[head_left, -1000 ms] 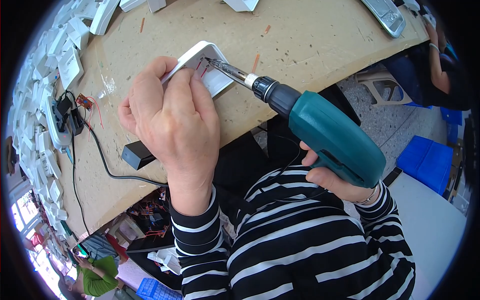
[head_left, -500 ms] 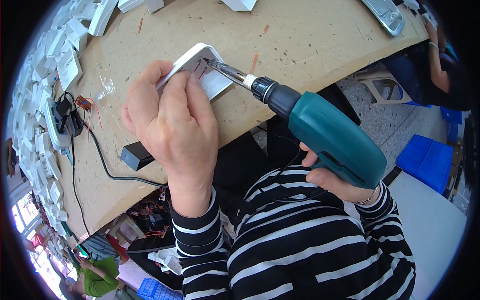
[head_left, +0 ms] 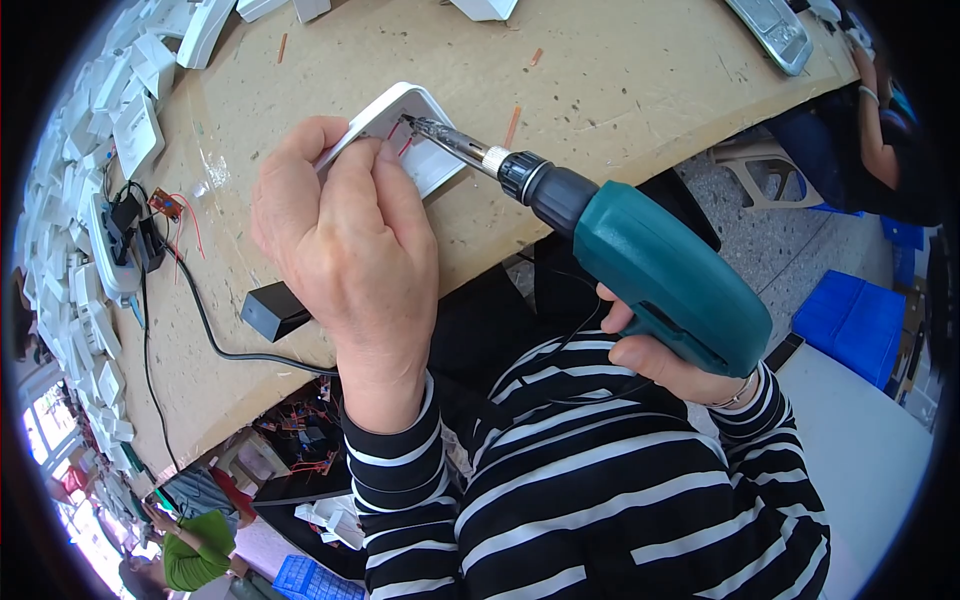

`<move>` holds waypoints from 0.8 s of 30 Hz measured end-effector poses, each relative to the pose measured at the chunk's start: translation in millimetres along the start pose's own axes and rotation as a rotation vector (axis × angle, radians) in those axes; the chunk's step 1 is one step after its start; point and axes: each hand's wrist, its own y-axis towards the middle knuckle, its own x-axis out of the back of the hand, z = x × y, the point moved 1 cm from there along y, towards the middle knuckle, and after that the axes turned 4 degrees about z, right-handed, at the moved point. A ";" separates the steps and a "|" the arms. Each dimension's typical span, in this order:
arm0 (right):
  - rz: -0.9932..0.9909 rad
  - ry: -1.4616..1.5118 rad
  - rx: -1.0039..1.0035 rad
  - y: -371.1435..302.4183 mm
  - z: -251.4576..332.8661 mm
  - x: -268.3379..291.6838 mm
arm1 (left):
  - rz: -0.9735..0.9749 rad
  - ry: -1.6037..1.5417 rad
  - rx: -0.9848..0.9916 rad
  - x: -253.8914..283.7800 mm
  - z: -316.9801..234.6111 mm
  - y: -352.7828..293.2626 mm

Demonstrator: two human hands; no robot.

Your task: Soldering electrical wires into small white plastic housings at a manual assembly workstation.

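Scuffed brown board makes up the counter [head_left: 620, 90] in front of me, with white plastic casings heaped along its left edge and a small black box [head_left: 272, 310] on a black cable near my wrist. My left hand [head_left: 345, 250] has its fingers curled shut over a white rounded-corner plastic housing [head_left: 415, 130] lying flat near the counter's near edge. My right hand [head_left: 665, 365] is wrapped tight around the grip of a teal electric screwdriver [head_left: 640, 265], whose long axis slants from lower right up to the left, its metal bit touching the housing just beside my left fingertips [head_left: 385, 160].
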 end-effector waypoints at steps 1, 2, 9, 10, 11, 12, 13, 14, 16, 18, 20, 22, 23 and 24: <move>-0.005 0.001 0.008 -0.1 -0.7 0.2 | -0.007 -0.005 -0.002 -0.6 0.1 -0.3; -0.010 0.003 0.018 -0.2 -1.1 0.3 | -0.007 -0.005 -0.002 -0.1 -0.5 0.0; 0.004 -0.056 0.054 0.8 -2.8 0.2 | 0.021 0.014 0.017 0.7 -2.6 1.5; 0.011 -0.061 0.059 1.3 -2.5 0.7 | 0.027 0.015 0.020 0.7 -2.8 1.8; 0.018 -0.065 0.065 1.8 -2.1 1.0 | 0.026 0.015 0.020 0.8 -2.5 1.8; 0.018 -0.065 0.065 2.8 -1.9 1.2 | 0.024 0.015 0.015 0.9 -2.2 1.8; 0.020 -0.088 0.088 4.2 -1.2 1.2 | 0.022 0.015 0.010 1.0 -2.1 1.9; 0.023 -0.112 0.112 5.1 -0.3 1.1 | 0.022 0.015 0.011 1.1 -2.0 1.7; 0.037 -0.115 0.097 7.0 7.1 3.5 | 0.022 0.018 0.014 1.6 -2.0 1.4; 0.048 -0.119 0.082 6.9 9.4 3.5 | 0.024 0.018 0.013 1.8 -2.1 1.6; 0.024 -0.059 0.074 5.5 8.3 2.3 | 0.026 0.019 0.011 1.7 -2.1 1.7; 0.026 -0.069 0.072 5.6 8.6 2.6 | 0.024 0.017 0.007 1.0 -1.9 1.7; 0.030 -0.078 0.070 5.8 8.8 2.7 | 0.024 0.018 0.007 1.1 -2.0 1.7; 0.030 -0.078 0.071 5.8 8.5 2.5 | 0.025 0.021 0.011 1.1 -2.2 1.7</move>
